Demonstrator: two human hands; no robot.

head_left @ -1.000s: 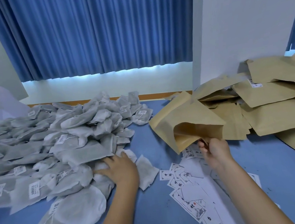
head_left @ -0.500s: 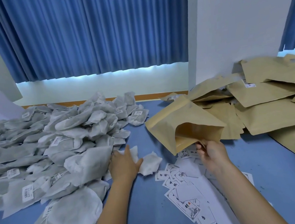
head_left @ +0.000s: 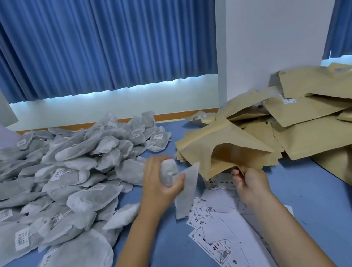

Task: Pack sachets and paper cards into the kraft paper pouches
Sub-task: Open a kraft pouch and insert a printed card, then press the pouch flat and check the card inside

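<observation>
Right hand pinches lower lip of kraft pouch, mouth held agape for loading. Left hand fingers curled round sachets, just beside opening. Cards below on table, apparently unpacked.

Head cam, fwd-down, close over table

Manual packing room, office-type. Evidence: blue counter carrying bulk sachets, kraft pouches and printed cards; plain white wall; blue curtains across a window.
</observation>
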